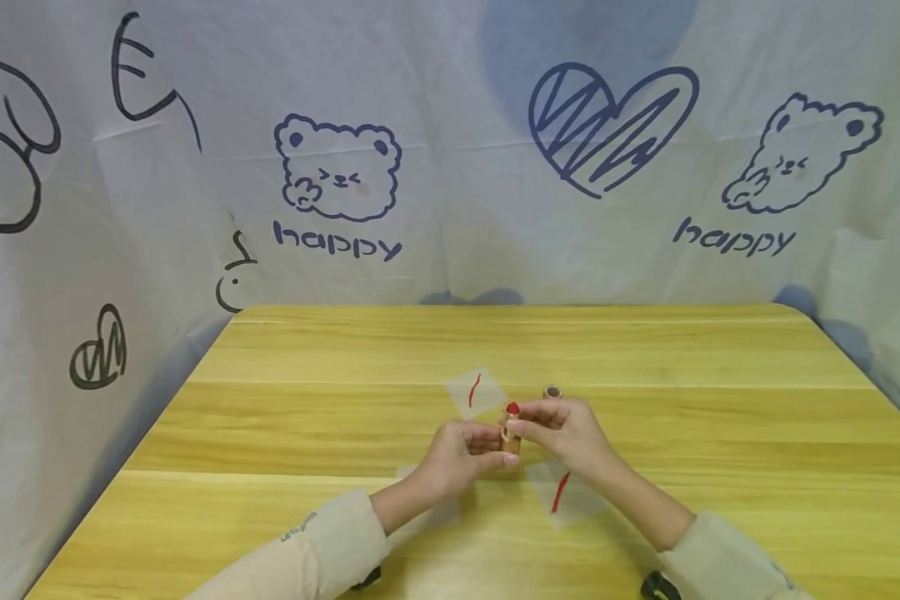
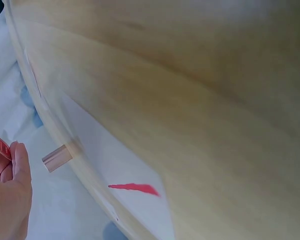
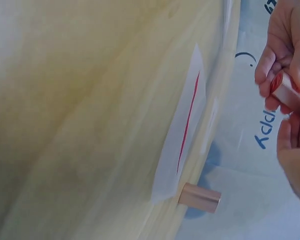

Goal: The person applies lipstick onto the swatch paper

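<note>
A lipstick (image 1: 511,446) with a gold tube stands upright between the two hands, its red tip exposed at the top. My left hand (image 1: 450,457) holds the lower part of the tube between thumb and fingers. Higher up, just below the red tip, the thumb and fingers of my right hand (image 1: 572,432) pinch the lipstick. Its cap (image 1: 552,392) stands on the table behind the right hand, with its hollow end up; the right wrist view also has this cap (image 3: 200,198).
A wooden table (image 1: 285,400) lies beneath the hands. Behind the lipstick is a small white paper (image 1: 459,390) with a red line. Another paper (image 1: 581,504) with a thicker red stroke lies by the right forearm. A pale sheet (image 1: 435,517) is partly under the left forearm. Printed cloth (image 1: 465,208) hangs behind.
</note>
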The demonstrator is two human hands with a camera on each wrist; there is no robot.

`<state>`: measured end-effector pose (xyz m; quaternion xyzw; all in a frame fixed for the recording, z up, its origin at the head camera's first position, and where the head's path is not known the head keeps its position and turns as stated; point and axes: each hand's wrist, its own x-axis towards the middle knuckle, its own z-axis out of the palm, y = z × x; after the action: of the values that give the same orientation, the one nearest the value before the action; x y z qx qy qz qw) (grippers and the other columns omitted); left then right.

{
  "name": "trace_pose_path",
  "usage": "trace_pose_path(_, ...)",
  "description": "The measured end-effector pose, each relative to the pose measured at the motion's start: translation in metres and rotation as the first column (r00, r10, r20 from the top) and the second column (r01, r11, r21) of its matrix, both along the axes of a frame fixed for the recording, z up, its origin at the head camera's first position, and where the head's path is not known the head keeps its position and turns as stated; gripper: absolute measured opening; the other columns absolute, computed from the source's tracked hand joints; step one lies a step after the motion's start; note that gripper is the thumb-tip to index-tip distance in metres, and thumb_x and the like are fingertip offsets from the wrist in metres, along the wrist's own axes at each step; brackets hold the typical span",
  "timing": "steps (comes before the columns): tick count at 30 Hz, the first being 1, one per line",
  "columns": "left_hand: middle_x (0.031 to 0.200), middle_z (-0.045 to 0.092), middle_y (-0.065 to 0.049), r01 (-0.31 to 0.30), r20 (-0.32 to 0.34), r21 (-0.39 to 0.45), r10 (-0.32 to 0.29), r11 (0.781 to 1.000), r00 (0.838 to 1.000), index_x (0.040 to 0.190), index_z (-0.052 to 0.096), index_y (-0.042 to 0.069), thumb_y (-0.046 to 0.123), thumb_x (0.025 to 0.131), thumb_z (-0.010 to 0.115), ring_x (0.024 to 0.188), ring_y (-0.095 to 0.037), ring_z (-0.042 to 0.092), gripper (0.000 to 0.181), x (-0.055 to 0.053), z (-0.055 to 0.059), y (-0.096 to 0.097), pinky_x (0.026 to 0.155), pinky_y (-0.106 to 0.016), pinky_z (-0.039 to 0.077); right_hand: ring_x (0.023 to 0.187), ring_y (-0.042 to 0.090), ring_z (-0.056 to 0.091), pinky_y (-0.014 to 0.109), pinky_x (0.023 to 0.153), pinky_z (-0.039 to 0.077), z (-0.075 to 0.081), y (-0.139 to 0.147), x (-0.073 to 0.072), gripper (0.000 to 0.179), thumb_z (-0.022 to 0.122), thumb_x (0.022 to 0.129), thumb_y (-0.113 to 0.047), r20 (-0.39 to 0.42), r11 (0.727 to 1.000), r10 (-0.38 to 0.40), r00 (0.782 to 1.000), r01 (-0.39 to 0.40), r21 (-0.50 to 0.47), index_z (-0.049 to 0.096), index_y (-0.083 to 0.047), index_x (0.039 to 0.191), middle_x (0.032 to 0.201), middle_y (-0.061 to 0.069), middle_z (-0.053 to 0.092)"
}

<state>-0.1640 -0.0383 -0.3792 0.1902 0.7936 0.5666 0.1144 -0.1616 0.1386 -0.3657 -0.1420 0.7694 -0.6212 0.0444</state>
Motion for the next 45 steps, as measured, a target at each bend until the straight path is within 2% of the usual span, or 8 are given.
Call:
trace_pose_path(5, 0.095, 0.070, -0.020, -0.035, 0.019, 0.003, 0.035, 0.999, 0.999, 0.099, 0.068, -0.006, 0.009, 0.080, 0.071, 0.085, -0.026, 0.069, 0.024, -0.002, 0.000, 0.001, 0.071, -0.021, 0.056, 0.082, 0.001, 0.063, 0.017, 0.076, 0.053, 0.000, -0.006, 0.006, 0.027, 0.068, 0.084, -0.015, -0.001, 0.991, -0.133, 0.991, 0.133, 0.016, 0.066, 0.004, 0.103, 0.101, 0.019, 0.069)
trace_pose_path(10, 0.097, 0.070, -0.020, -0.073, 0.050, 0.027, 0.072, 0.997, 0.996, 0.100, 0.068, -0.006, 0.007, 0.080, 0.071, 0.087, -0.026, 0.069, 0.024, -0.003, 0.001, 0.003, 0.072, -0.022, 0.057, 0.077, 0.002, 0.063, 0.016, 0.073, 0.053, 0.003, -0.016, 0.012, 0.023, 0.072, 0.079, -0.008, -0.015, 0.961, -0.276, 0.961, 0.276, -0.018, 0.066, 0.004, 0.098, 0.097, 0.018, 0.069)
trace_pose_path(19, 0.096, 0.069, -0.021, -0.071, 0.000, 0.039, 0.071, 0.997, 0.998, 0.100, 0.068, -0.007, 0.005, 0.080, 0.070, 0.086, -0.028, 0.069, 0.023, -0.002, 0.002, 0.007, 0.071, -0.021, 0.057, 0.071, 0.002, 0.060, 0.014, 0.064, 0.051, 0.004, -0.029, 0.014, 0.016, 0.075, 0.076, -0.006, -0.077, 0.909, -0.417, 0.906, 0.417, -0.012, 0.067, 0.003, 0.086, 0.086, 0.015, 0.068)
trace_pose_path(22, 0.095, 0.070, -0.021, -0.075, 0.011, 0.045, 0.075, 0.996, 0.997, 0.100, 0.068, -0.006, 0.005, 0.080, 0.070, 0.086, -0.028, 0.069, 0.023, -0.001, 0.002, 0.009, 0.070, -0.021, 0.057, 0.071, 0.002, 0.058, 0.014, 0.064, 0.050, 0.003, -0.030, 0.013, 0.016, 0.076, 0.075, -0.007, -0.107, 0.900, -0.433, 0.895, 0.435, -0.006, 0.067, 0.004, 0.083, 0.083, 0.015, 0.068)
trace_pose_path(25, 0.095, 0.070, -0.021, -0.073, 0.019, 0.043, 0.072, 0.996, 0.997, 0.101, 0.068, -0.006, 0.005, 0.080, 0.070, 0.086, -0.027, 0.069, 0.023, 0.000, 0.002, 0.009, 0.070, -0.022, 0.057, 0.071, 0.003, 0.058, 0.014, 0.060, 0.048, 0.004, -0.030, 0.013, 0.017, 0.077, 0.075, -0.009, -0.096, 0.897, -0.439, 0.893, 0.442, 0.009, 0.067, 0.003, 0.081, 0.081, 0.014, 0.068)
trace_pose_path(34, 0.096, 0.070, -0.020, -0.046, -0.002, 0.022, 0.046, 0.999, 0.999, 0.101, 0.068, -0.005, 0.007, 0.081, 0.070, 0.086, -0.028, 0.069, 0.024, -0.001, 0.003, 0.007, 0.071, -0.021, 0.057, 0.068, 0.007, 0.053, 0.016, 0.049, 0.039, 0.008, -0.025, 0.011, 0.018, 0.078, 0.074, -0.015, -0.026, 0.904, -0.419, 0.908, 0.419, 0.079, 0.069, 0.000, 0.079, 0.078, 0.009, 0.069)
trace_pose_path(39, 0.096, 0.070, -0.020, -0.031, -0.023, 0.002, 0.031, 1.000, 0.999, 0.101, 0.068, -0.004, 0.008, 0.081, 0.070, 0.085, -0.027, 0.069, 0.024, -0.001, 0.004, 0.005, 0.070, -0.021, 0.057, 0.065, 0.008, 0.051, 0.017, 0.049, 0.038, 0.010, -0.023, 0.011, 0.021, 0.079, 0.073, -0.017, -0.020, 0.912, -0.402, 0.915, 0.402, 0.086, 0.069, 0.000, 0.080, 0.078, 0.009, 0.069)
trace_pose_path(45, 0.096, 0.070, -0.020, -0.020, -0.010, 0.011, 0.020, 1.000, 1.000, 0.100, 0.068, -0.004, 0.009, 0.080, 0.071, 0.085, -0.027, 0.069, 0.024, -0.001, 0.005, 0.003, 0.070, -0.022, 0.057, 0.067, 0.008, 0.053, 0.017, 0.054, 0.044, 0.011, -0.020, 0.011, 0.022, 0.078, 0.074, -0.018, -0.005, 0.925, -0.369, 0.930, 0.367, 0.095, 0.070, 0.000, 0.083, 0.079, 0.010, 0.070)
